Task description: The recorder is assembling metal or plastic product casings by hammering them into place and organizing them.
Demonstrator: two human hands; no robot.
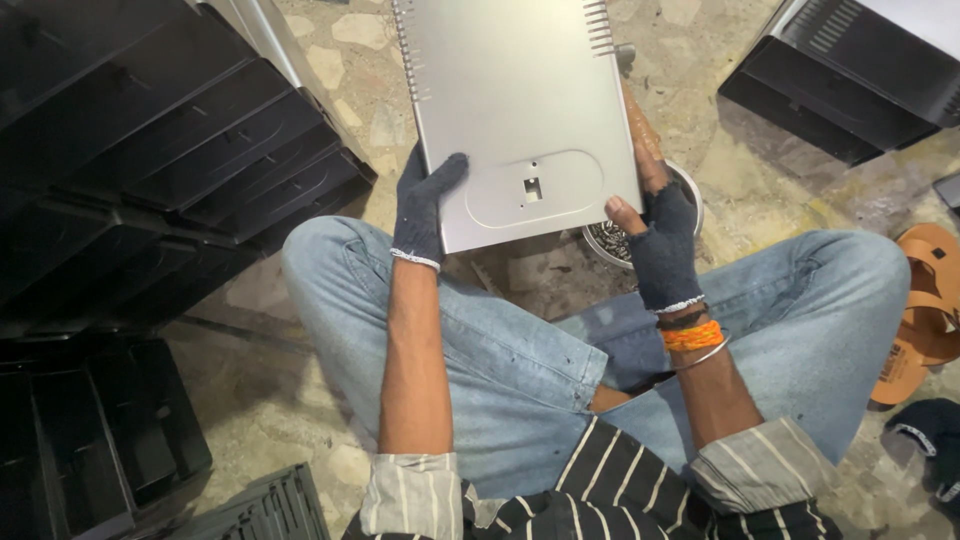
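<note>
Striped cuffs [410,495] lie nearest, over crossed jeans [520,350]. Both gloved hands, left [420,210] and right [660,240], clamp fingers and thumbs on a grey metal panel [515,100] at 12 o'clock. Behind its lower right corner sits a steel bowl [690,195] of small screws. Black trays [170,150] stack at 10 o'clock.

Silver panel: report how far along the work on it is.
Done: black casings stand stacked in rows at the left. In hand: the silver panel, gripped at its near edge by the gloved left hand and right hand above the lap. Left: it is joined to nothing yet; a metal bowl of what look like small screws sits under it, and more black casings lie at the upper right.
</note>
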